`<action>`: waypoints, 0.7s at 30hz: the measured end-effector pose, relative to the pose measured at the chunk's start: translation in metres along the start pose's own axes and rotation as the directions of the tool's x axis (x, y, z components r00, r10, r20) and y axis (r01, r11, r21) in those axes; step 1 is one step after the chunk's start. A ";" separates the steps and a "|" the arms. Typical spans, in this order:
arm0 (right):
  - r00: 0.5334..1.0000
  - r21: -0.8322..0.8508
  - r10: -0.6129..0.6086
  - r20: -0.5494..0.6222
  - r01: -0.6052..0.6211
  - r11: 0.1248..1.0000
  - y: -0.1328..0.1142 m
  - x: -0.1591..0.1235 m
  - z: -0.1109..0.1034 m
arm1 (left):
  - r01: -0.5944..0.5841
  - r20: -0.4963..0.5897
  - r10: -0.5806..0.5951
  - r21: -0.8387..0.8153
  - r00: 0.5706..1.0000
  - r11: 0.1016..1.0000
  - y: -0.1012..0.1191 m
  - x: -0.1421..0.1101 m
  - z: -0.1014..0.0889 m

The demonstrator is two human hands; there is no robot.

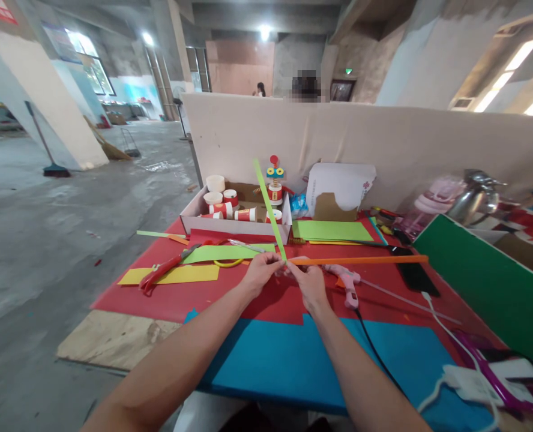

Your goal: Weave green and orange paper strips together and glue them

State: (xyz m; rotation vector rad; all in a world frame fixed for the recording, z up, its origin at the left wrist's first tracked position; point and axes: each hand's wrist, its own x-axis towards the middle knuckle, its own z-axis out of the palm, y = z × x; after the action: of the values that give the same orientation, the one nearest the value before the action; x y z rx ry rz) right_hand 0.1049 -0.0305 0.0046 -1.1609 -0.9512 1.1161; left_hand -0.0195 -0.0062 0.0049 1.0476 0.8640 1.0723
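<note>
A green paper strip and an orange paper strip meet at one end between my hands, the green one pointing up and away, the orange one out to the right. My left hand pinches the joined ends from the left. From the right, my right hand pinches the same corner, its fingertips close to the other hand's. The exact overlap of the strips is hidden by my fingers. Just right of my right hand lies a pink glue gun. Red-handled scissors rest on yellow and green paper at the left.
A box with several paper cups stands at the back, a cup figure beside its right end. Green sheets lie right of it. A phone, a green board and cables occupy the right side. Blue paper covers the front.
</note>
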 end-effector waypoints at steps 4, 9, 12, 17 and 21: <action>0.993 0.187 0.105 0.062 -0.115 0.976 0.001 0.003 -0.002 | 0.001 -0.021 -0.001 -0.001 1.000 1.000 0.002 0.000 -0.002; 0.971 0.286 0.187 0.149 -0.224 0.932 0.004 0.004 -0.005 | -0.019 -0.013 0.019 -0.001 1.000 1.000 0.004 -0.001 0.000; 0.966 0.304 0.177 0.191 -0.229 0.925 0.002 0.002 -0.005 | -0.025 -0.024 0.025 0.019 0.999 1.000 0.003 -0.001 0.000; 0.966 0.278 0.171 0.192 -0.221 0.935 -0.001 0.000 -0.004 | -0.005 -0.042 0.008 0.057 0.999 0.998 0.002 0.000 0.000; 0.971 0.255 0.184 0.150 -0.218 0.942 0.001 0.001 -0.003 | 0.012 -0.045 -0.009 0.065 0.999 0.998 0.001 0.001 0.000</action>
State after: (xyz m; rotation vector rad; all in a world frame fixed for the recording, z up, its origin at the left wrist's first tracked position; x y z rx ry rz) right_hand 0.1081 -0.0305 0.0035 -0.9888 -0.7558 1.4501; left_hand -0.0199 -0.0055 0.0059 1.0755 0.9450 1.0684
